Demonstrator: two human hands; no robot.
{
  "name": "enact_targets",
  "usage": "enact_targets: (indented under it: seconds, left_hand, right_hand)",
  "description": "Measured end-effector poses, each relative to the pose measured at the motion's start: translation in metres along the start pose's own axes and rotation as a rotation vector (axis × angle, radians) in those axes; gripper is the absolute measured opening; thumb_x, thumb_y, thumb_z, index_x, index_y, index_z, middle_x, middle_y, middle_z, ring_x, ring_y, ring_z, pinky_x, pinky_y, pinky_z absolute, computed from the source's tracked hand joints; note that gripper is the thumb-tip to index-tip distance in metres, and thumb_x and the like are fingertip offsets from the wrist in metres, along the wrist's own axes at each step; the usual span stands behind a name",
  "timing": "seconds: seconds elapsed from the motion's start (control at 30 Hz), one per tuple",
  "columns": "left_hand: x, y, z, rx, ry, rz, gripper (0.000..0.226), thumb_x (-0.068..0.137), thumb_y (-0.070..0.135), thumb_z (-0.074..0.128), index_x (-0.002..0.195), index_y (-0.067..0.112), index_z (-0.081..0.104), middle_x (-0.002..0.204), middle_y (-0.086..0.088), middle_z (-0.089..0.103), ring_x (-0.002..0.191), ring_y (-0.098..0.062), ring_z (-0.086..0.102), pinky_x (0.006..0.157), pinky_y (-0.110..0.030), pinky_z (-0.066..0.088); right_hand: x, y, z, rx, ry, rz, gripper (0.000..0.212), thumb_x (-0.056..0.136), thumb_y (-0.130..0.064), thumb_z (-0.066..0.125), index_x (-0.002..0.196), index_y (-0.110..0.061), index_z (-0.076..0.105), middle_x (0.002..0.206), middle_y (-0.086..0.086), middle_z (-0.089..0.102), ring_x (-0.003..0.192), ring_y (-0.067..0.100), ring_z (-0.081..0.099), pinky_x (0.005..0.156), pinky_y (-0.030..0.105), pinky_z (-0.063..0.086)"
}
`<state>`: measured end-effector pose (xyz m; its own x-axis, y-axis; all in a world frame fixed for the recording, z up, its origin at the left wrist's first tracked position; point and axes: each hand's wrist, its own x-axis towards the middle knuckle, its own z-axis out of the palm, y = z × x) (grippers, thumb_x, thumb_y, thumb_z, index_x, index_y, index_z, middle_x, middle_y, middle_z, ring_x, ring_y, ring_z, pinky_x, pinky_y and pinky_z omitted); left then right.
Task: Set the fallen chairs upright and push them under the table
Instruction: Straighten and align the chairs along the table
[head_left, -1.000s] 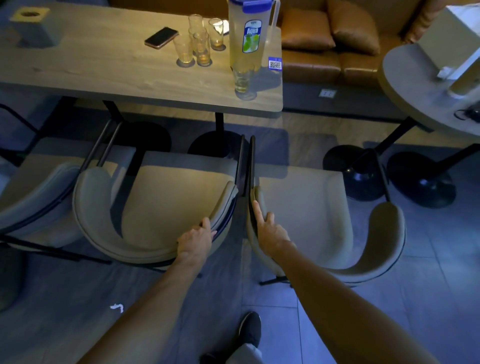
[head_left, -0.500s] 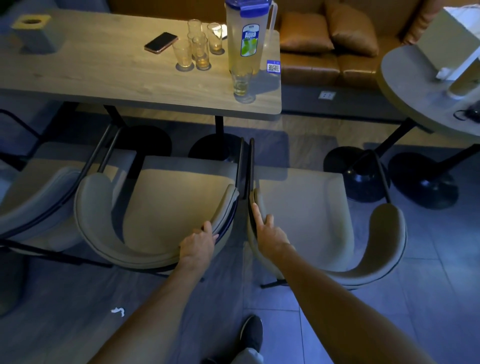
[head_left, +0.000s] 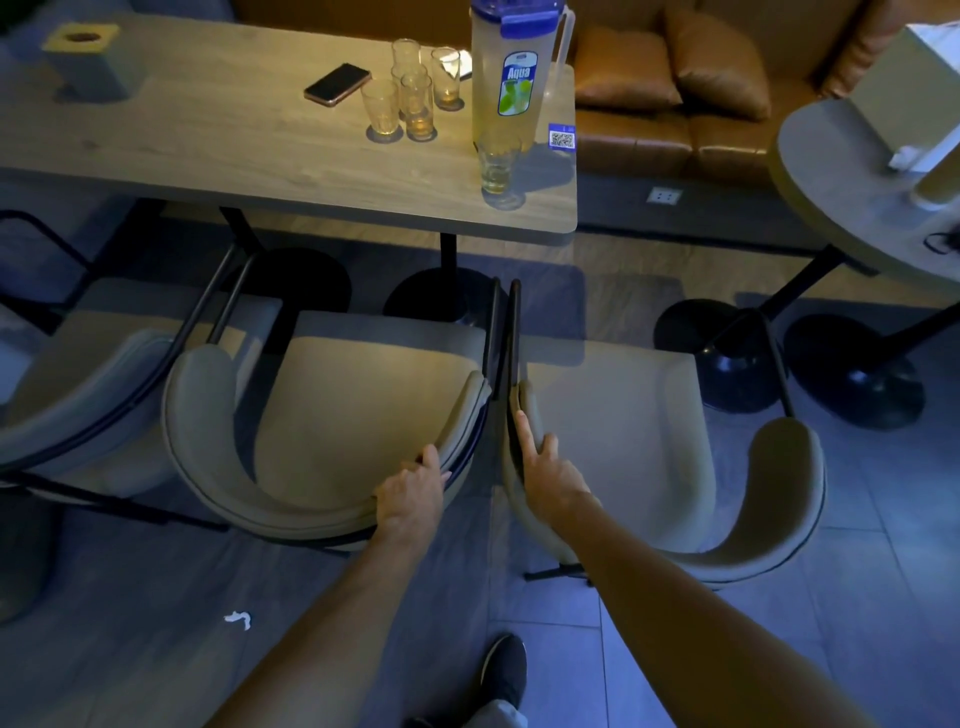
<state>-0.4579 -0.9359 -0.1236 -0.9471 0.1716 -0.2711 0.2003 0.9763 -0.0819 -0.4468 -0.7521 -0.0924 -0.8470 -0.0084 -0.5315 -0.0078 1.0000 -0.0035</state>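
Three beige upholstered chairs with curved backs and black metal legs stand upright in a row before the long wooden table (head_left: 218, 156). My left hand (head_left: 411, 496) grips the back rim of the middle chair (head_left: 353, 415) at its right end. The index finger of my right hand (head_left: 548, 475) lies straight along the left end of the right chair's (head_left: 613, 436) back, the other fingers wrapped over the rim. The two chairs nearly touch side by side. The left chair (head_left: 78, 395) is partly out of view. All three seats stand short of the table edge.
On the table stand a tall Aqua pitcher (head_left: 506, 88), several glasses (head_left: 410, 98), a phone (head_left: 337, 84) and a tissue box (head_left: 85, 60). A brown sofa (head_left: 675, 104) lies behind. A round table (head_left: 852, 171) with black bases stands right. My shoe (head_left: 501, 670) is below.
The view has drifted slightly back and down, so the table and chairs sit lower in frame. Both hands keep the same hold on the chair backs.
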Motion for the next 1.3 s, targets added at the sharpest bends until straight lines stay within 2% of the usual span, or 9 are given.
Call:
enact_targets:
  seconds: [0.27, 0.37, 0.6, 0.67, 0.73, 0.8, 1.0, 1.1, 1.3]
  left_hand:
    - [-0.001, 0.006, -0.002, -0.024, -0.013, -0.042, 0.035, 0.107, 0.046, 0.028, 0.121, 0.016, 0.039, 0.097, -0.005, 0.067, 0.076, -0.017, 0.069, 0.062, -0.031, 0.057]
    - [-0.001, 0.006, -0.002, -0.028, -0.039, -0.046, 0.034, 0.107, 0.045, 0.028, 0.120, 0.016, 0.039, 0.098, -0.006, 0.066, 0.077, -0.018, 0.069, 0.063, -0.032, 0.058]
    - [0.001, 0.006, -0.003, -0.072, -0.066, -0.066, 0.035, 0.107, 0.044, 0.027, 0.122, 0.015, 0.039, 0.103, -0.008, 0.065, 0.082, -0.021, 0.069, 0.070, -0.037, 0.060]
    - [0.001, 0.005, -0.003, -0.080, -0.081, -0.070, 0.038, 0.107, 0.044, 0.026, 0.126, 0.014, 0.039, 0.105, -0.008, 0.064, 0.084, -0.022, 0.069, 0.071, -0.037, 0.060]
    - [0.001, 0.002, -0.006, -0.094, -0.111, -0.063, 0.041, 0.107, 0.045, 0.025, 0.133, 0.014, 0.036, 0.110, -0.010, 0.063, 0.088, -0.023, 0.068, 0.072, -0.036, 0.058]
    - [0.002, 0.000, -0.011, -0.132, -0.155, -0.052, 0.044, 0.107, 0.046, 0.024, 0.136, 0.015, 0.035, 0.114, -0.011, 0.063, 0.094, -0.025, 0.067, 0.072, -0.035, 0.054]
    - [-0.003, -0.022, -0.036, -0.159, -0.191, -0.025, 0.046, 0.105, 0.051, 0.024, 0.121, 0.018, 0.052, 0.113, -0.008, 0.069, 0.102, -0.027, 0.067, 0.074, -0.034, 0.042]
    - [-0.007, -0.047, -0.054, -0.168, -0.135, -0.032, 0.048, 0.105, 0.050, 0.026, 0.125, 0.017, 0.055, 0.114, -0.008, 0.069, 0.104, -0.027, 0.067, 0.075, -0.034, 0.042]
    - [-0.020, -0.134, -0.087, -0.139, 0.025, -0.010, 0.047, 0.104, 0.048, 0.028, 0.128, 0.018, 0.055, 0.114, -0.008, 0.066, 0.104, -0.029, 0.065, 0.075, -0.037, 0.040]
  right_hand:
    - [0.000, -0.001, 0.000, -0.014, -0.021, -0.020, 0.074, 0.103, 0.001, 0.037, 0.162, -0.011, -0.006, 0.166, 0.024, -0.008, 0.141, 0.040, 0.038, 0.098, 0.039, 0.053]
    - [0.006, -0.001, 0.002, -0.092, 0.005, -0.045, 0.073, 0.101, 0.005, 0.039, 0.160, 0.000, -0.003, 0.164, 0.016, -0.029, 0.149, 0.038, 0.023, 0.099, 0.033, 0.053]
    - [0.014, -0.002, 0.006, 0.002, 0.034, -0.016, 0.075, 0.102, 0.002, 0.040, 0.160, -0.002, -0.007, 0.164, 0.015, -0.028, 0.146, 0.033, 0.032, 0.100, 0.031, 0.054]
    - [0.012, -0.002, 0.003, 0.086, 0.022, 0.012, 0.076, 0.102, 0.002, 0.038, 0.161, -0.008, -0.010, 0.166, 0.022, -0.016, 0.143, 0.037, 0.037, 0.100, 0.034, 0.054]
    - [0.006, -0.002, -0.005, 0.204, 0.008, 0.057, 0.078, 0.103, -0.004, 0.036, 0.162, -0.024, -0.009, 0.158, 0.029, 0.020, 0.128, 0.041, 0.050, 0.096, 0.041, 0.054]
    - [0.003, 0.002, -0.014, 0.234, -0.005, 0.042, 0.084, 0.102, -0.008, 0.042, 0.161, -0.026, -0.015, 0.149, 0.024, 0.035, 0.118, 0.039, 0.059, 0.098, 0.046, 0.053]
    - [-0.002, -0.003, -0.050, 0.216, -0.004, 0.046, 0.084, 0.099, -0.018, 0.053, 0.163, -0.021, -0.002, 0.154, 0.018, 0.032, 0.129, 0.042, 0.050, 0.105, 0.052, 0.047]
    - [-0.005, -0.028, -0.070, 0.177, 0.053, 0.028, 0.080, 0.100, -0.018, 0.049, 0.163, -0.020, 0.000, 0.163, 0.018, 0.018, 0.139, 0.043, 0.038, 0.109, 0.052, 0.042]
    - [-0.010, -0.112, -0.112, 0.184, 0.080, -0.031, 0.081, 0.097, -0.024, 0.054, 0.162, -0.017, 0.007, 0.159, 0.019, 0.024, 0.142, 0.043, 0.032, 0.112, 0.051, 0.036]
